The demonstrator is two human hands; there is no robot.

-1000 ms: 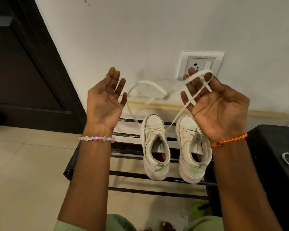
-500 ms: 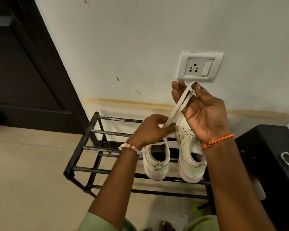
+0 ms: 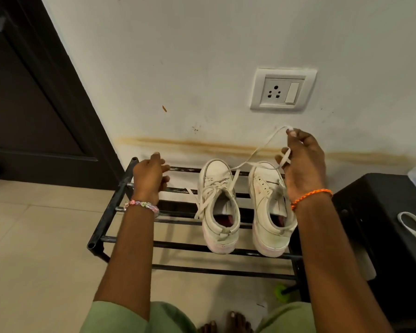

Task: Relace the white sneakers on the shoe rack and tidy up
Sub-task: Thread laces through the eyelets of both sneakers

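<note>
A pair of scuffed white low-top sneakers stood side by side, toes toward the wall, on the top tier of a low black metal-bar shoe rack (image 3: 154,245). The left sneaker (image 3: 217,207) was laced, its loose lace ends trailing over its left side onto the bars. The right sneaker (image 3: 269,210) showed bare eyelets along its tongue. A flat off-white shoelace (image 3: 255,153) ran from the laced shoe's toe area up across the gap to the right hand (image 3: 303,169), which hovered over the toe of the right sneaker. That hand pinched one stretch of the lace at its raised fingertip and had a second loop caught around a lower finger; the other fingers were curled loosely. The left hand (image 3: 150,179) hung over the rack's rear bars, well left of the shoes, fingers bent and slightly parted, holding nothing; whether it touched the bars could not be told. A pastel beaded bracelet (image 3: 142,205) circled the left wrist, an orange braided thread (image 3: 311,197) the right. To the right of the rack stood a black cabinet (image 3: 382,224) with another white lace (image 3: 414,230) lying on top. On the stained cream wall (image 3: 178,80) sat a white socket-and-switch plate (image 3: 282,90); a dark door (image 3: 29,92) filled the left.
</note>
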